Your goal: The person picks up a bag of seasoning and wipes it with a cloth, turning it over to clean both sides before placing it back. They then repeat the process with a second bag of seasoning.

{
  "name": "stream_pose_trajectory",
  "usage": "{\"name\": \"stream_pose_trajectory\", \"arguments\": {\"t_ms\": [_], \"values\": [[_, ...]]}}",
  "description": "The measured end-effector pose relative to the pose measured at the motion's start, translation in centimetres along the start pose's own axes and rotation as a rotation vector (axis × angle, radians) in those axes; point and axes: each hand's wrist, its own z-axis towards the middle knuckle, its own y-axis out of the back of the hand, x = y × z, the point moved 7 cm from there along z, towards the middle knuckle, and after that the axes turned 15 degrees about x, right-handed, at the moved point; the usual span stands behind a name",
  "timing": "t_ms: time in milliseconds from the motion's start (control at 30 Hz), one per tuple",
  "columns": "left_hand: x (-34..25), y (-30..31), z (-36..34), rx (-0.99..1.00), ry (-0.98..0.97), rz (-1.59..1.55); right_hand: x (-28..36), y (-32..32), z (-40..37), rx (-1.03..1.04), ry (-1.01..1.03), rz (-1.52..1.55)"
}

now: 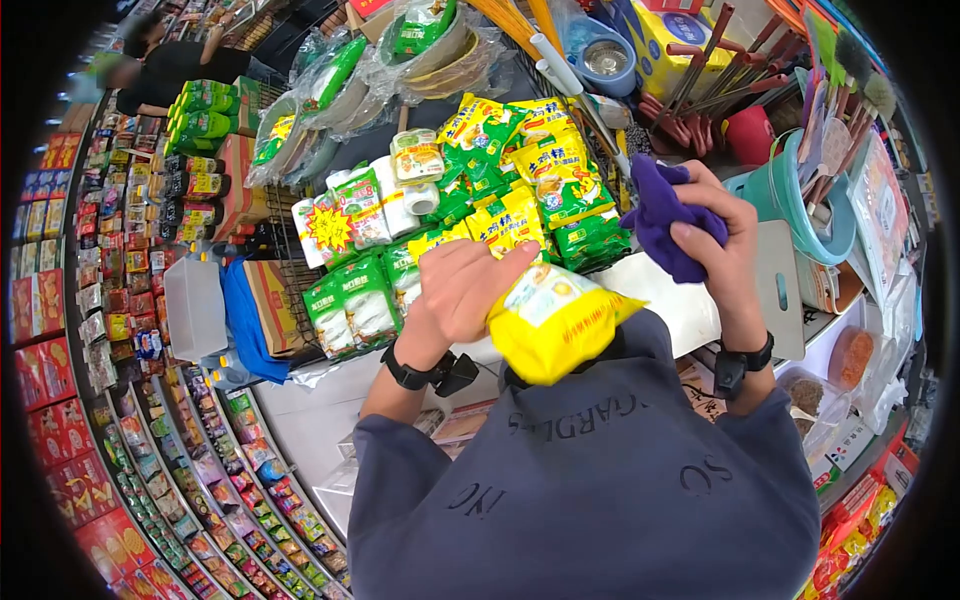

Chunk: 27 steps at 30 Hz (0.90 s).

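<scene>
My left hand (462,290) is closed on the edge of a yellow packet (560,328), which hangs tilted in front of my chest. Part of the grip is hidden behind the hand's back. In my right hand (722,215) a purple cloth (668,225) is bunched up, raised to the right of the display. Just beyond the left hand lies a pile of yellow-and-green seasoning packets (555,165). Beside that pile are white rolls in clear wrap (395,205) and green-and-white packs (350,305). Each wrist wears a black strap with a small device.
At right, a teal bucket (790,190) holds long-handled items. Behind the pile stand plastic-wrapped baskets (430,60). Snack shelves (190,450) curve along the left, near a clear plastic bin (193,305) and a cardboard box (272,300). Another person (185,75) is at the far upper left.
</scene>
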Motion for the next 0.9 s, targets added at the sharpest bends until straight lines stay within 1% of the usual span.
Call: {"name": "stream_pose_trajectory", "arguments": {"t_ms": [67, 133, 167, 233, 267, 300, 333, 367, 400, 433, 467, 533, 567, 600, 667, 733, 800, 867, 900], "values": [[-0.9, 1.9, 0.8, -0.023, -0.037, 0.029, 2.3, -0.9, 0.2, 0.066, 0.050, -0.056], [-2.5, 3.7, 1.3, -0.073, -0.184, 0.041, 4.9, -2.0, 0.7, 0.175, 0.156, -0.081], [-3.2, 4.4, 1.8, -0.032, -0.215, 0.029, 5.7, -2.4, 0.9, 0.215, 0.225, -0.086], [-4.1, 5.2, 2.4, -0.041, -0.239, -0.001, 8.0, -3.4, 1.2, 0.295, 0.342, -0.101], [-4.5, 5.3, 2.6, -0.055, -0.263, -0.033, 9.3, -4.2, 1.4, 0.311, 0.412, -0.061], [-4.6, 5.2, 2.7, -0.062, -0.264, -0.042, 10.0, -5.4, 1.1, 0.237, 0.474, -0.050], [-4.4, 5.2, 2.8, -0.027, -0.278, -0.060, 11.8, -6.4, 1.4, 0.336, 0.599, -0.102], [-4.3, 5.0, 2.8, -0.031, -0.276, -0.061, 13.5, -8.0, 1.3, 0.369, 0.710, -0.178], [-4.2, 4.7, 2.8, -0.034, -0.275, -0.064, 14.4, -9.5, 0.9, 0.339, 0.780, -0.242], [-4.4, 4.8, 2.8, -0.074, -0.290, -0.030, 14.7, -10.5, 0.8, 0.377, 0.758, -0.284], [-4.6, 5.1, 2.7, -0.066, -0.295, -0.030, 14.8, -11.2, 0.8, 0.413, 0.737, -0.327], [-5.2, 6.6, 2.4, -0.125, -0.212, 0.006, 13.4, -10.6, 1.6, 0.445, 0.743, -0.211], [-5.3, 7.1, 2.2, -0.162, -0.189, 0.010, 12.6, -10.2, 1.6, 0.418, 0.740, -0.211], [-5.2, 7.2, 2.1, -0.162, -0.180, 0.015, 12.3, -9.7, 2.1, 0.440, 0.687, -0.186], [-5.5, 8.4, 1.1, -0.359, -0.263, 0.063, 10.5, -9.2, 2.4, 0.434, 0.566, -0.144], [-5.5, 9.0, 0.6, -0.369, -0.266, 0.063, 8.3, -9.6, 2.0, 0.404, 0.423, -0.179], [-5.8, 8.8, 0.8, -0.344, -0.316, 0.027, 6.6, -10.2, 1.9, 0.378, 0.367, -0.247], [-5.7, 8.1, 0.8, -0.372, -0.319, 0.004, 6.4, -10.1, 1.9, 0.361, 0.341, -0.228], [-5.5, 7.9, 1.0, -0.338, -0.321, -0.025, 6.8, -9.9, 2.2, 0.355, 0.321, -0.174]]}}
